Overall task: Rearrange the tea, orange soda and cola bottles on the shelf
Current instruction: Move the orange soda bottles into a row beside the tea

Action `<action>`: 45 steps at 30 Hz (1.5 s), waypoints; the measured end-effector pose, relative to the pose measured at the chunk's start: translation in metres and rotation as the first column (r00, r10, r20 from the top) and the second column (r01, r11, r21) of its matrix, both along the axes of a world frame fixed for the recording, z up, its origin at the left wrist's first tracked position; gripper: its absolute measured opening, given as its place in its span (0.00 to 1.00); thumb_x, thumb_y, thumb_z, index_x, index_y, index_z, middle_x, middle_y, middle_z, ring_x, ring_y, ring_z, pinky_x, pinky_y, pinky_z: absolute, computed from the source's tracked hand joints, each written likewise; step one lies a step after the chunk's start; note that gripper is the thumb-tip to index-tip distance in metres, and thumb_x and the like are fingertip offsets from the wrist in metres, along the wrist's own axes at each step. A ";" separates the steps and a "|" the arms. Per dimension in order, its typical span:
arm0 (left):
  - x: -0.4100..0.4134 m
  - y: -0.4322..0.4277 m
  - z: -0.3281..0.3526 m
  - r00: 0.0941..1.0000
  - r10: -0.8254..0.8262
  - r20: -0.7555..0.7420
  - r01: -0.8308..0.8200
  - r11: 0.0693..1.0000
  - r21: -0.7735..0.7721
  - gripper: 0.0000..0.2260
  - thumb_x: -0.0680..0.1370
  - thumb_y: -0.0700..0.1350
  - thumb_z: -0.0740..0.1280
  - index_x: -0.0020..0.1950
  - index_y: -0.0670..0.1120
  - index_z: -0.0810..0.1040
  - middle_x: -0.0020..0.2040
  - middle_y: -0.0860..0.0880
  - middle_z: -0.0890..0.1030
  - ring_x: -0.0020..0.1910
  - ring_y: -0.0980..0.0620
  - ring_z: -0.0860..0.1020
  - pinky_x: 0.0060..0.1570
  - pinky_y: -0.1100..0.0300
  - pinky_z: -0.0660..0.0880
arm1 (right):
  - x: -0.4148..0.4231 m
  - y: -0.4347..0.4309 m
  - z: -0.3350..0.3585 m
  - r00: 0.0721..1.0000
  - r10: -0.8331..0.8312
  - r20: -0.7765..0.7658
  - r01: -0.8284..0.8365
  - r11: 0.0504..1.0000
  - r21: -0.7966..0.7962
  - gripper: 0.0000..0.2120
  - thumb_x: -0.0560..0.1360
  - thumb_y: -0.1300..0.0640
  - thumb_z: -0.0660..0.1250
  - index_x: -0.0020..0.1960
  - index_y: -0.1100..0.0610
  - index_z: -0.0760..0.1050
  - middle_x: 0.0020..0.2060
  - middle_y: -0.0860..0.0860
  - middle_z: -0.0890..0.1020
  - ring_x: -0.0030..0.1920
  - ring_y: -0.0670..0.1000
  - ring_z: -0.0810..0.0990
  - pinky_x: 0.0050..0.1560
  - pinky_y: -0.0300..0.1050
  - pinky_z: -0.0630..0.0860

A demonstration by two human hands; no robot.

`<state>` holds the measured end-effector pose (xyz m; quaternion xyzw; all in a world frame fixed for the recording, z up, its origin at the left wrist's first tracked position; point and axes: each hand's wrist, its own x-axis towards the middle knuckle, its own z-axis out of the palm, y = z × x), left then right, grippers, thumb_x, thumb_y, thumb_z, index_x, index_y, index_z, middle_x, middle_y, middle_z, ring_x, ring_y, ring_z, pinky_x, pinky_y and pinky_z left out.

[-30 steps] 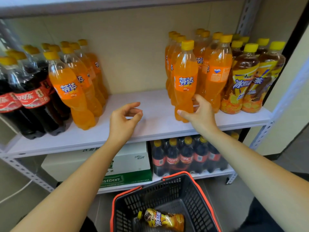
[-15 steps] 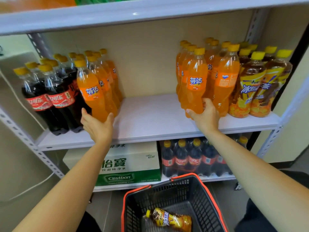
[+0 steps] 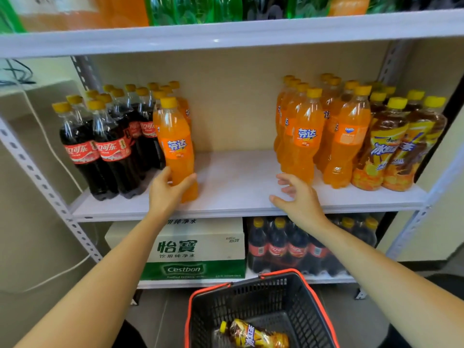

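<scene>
On the white shelf [image 3: 238,177], cola bottles [image 3: 100,146] stand at the left with a few orange soda bottles behind and beside them. My left hand [image 3: 167,192] grips the front orange soda bottle [image 3: 175,144] low on its body; the bottle stands upright at the shelf front. At the right stands a group of orange soda bottles [image 3: 316,131], then tea bottles [image 3: 391,146] at the far right. My right hand [image 3: 298,197] hovers open at the shelf edge, just in front of the right orange group, touching no bottle.
A black basket with red rim [image 3: 251,295] sits below with one tea bottle [image 3: 253,335] lying in it. The lower shelf holds a water carton [image 3: 198,249] and more cola bottles [image 3: 288,247]. An upper shelf board [image 3: 226,33] runs overhead. Metal uprights frame both sides.
My left hand went from open to gripping the front orange soda bottle on the left. My right hand let go of the right orange bottle and drew back open.
</scene>
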<state>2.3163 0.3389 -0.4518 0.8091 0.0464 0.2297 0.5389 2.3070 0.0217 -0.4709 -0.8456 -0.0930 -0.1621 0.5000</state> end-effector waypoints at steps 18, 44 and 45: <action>-0.055 -0.096 0.011 0.876 -0.466 -0.119 0.481 0.856 0.191 0.25 0.65 0.67 0.76 0.58 0.61 0.77 0.47 0.58 0.83 0.42 0.59 0.82 0.37 0.63 0.76 | -0.033 -0.009 0.073 0.902 0.431 -0.030 -0.312 0.698 0.645 0.24 0.74 0.52 0.71 0.70 0.52 0.74 0.62 0.50 0.84 0.63 0.52 0.82 0.54 0.49 0.82; -0.056 -0.143 0.014 0.619 -0.775 -0.131 0.738 0.630 -0.241 0.35 0.66 0.48 0.74 0.73 0.54 0.71 0.63 0.46 0.83 0.60 0.42 0.82 0.57 0.44 0.80 | -0.028 -0.051 0.093 0.878 0.470 -0.095 -0.303 0.697 0.650 0.25 0.79 0.55 0.68 0.75 0.49 0.70 0.66 0.56 0.81 0.64 0.58 0.81 0.59 0.59 0.81; -0.056 -0.144 0.014 0.619 -0.773 -0.138 0.738 0.633 -0.235 0.35 0.65 0.50 0.75 0.73 0.55 0.72 0.64 0.47 0.83 0.61 0.43 0.82 0.57 0.45 0.80 | -0.028 -0.051 0.092 0.890 0.446 -0.092 -0.286 0.704 0.650 0.26 0.77 0.55 0.70 0.74 0.50 0.70 0.65 0.56 0.81 0.64 0.58 0.81 0.59 0.59 0.81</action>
